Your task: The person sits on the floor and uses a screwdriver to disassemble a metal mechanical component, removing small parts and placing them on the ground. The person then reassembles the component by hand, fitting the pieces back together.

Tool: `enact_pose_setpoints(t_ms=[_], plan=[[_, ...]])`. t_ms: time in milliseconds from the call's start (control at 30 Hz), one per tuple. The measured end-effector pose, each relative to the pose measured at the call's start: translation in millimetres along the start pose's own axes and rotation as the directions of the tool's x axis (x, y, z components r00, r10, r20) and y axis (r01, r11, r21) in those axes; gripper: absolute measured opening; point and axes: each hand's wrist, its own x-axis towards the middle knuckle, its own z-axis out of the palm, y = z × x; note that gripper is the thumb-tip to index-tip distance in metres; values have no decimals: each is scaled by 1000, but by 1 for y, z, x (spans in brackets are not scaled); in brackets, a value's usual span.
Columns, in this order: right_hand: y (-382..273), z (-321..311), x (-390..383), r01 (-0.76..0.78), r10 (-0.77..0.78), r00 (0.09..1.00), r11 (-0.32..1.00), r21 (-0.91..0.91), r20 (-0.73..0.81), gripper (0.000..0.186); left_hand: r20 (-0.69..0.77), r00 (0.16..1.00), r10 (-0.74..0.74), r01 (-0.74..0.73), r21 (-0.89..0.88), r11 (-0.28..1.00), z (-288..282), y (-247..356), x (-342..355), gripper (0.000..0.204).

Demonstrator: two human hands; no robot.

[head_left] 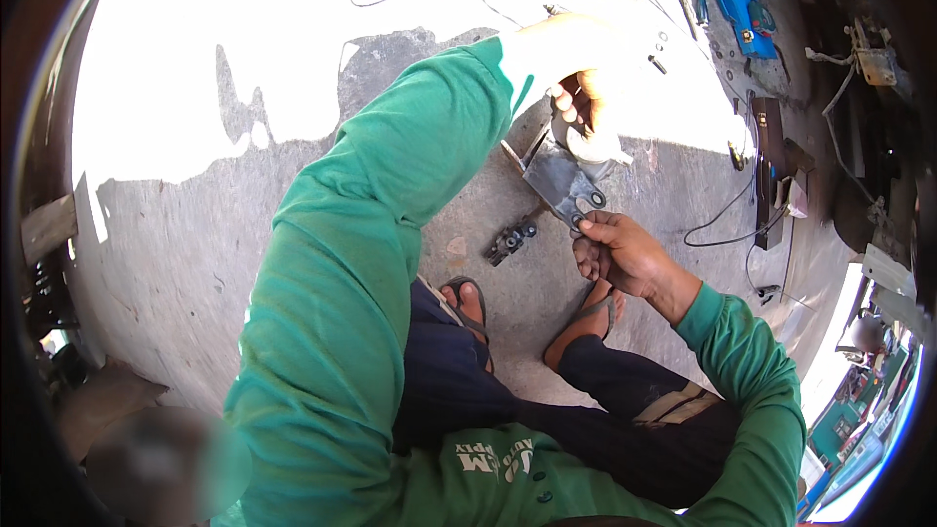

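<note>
head view — right grip (632,256) pinches metal bracket (559,179) over half-sunlit concrete floor (293,224) — left grip (597,73), cannot tell.

The metal bracket (558,181) sits between the hands, with the left hand (590,68) at its far end and the right hand (630,256) at its near end. On the concrete floor (195,273), a small mechanical part (509,242) lies left of the bracket's near end, ahead of the left foot (472,303). A case (734,0) lies far right, beyond a small cylindrical piece (658,64).
</note>
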Motion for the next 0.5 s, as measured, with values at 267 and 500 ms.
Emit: enact_pose_setpoints(t_ms=[267,500], plan=[[13,-13,-4,-4,4,999,1000,5,46,15,-124,991,44,-29,122,992,20,19,-2,24],[31,-36,-26,18,-23,997,998,61,74,16,-119,972,202,-169,241,956,29,56,7,26]])
